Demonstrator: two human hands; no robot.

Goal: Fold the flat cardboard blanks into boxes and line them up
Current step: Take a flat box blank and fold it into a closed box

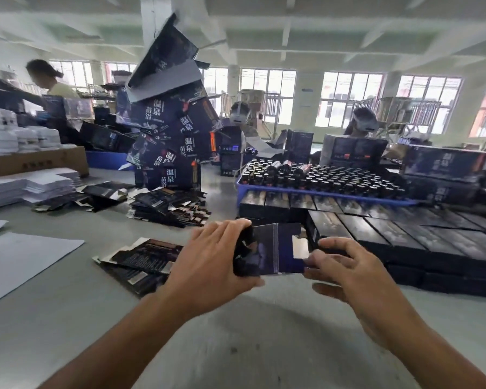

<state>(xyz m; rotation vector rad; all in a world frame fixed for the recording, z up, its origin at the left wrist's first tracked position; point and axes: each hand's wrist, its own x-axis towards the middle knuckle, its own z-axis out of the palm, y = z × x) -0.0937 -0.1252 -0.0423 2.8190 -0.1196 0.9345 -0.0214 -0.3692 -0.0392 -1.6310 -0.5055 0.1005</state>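
While the left hand (208,256) wraps its fingers (236,224) around one end of a dark, half-folded cardboard box blank (267,252), the right hand (345,272) pinches the blank's opposite flap between thumb and fingertips. That blank hangs above the grey tabletop (236,346). Left of it lies a small stack of flat dark blanks (141,261); right of it, finished dark boxes (404,237) lie in close rows. Behind it stands a blue tray of dark bottles (320,182).
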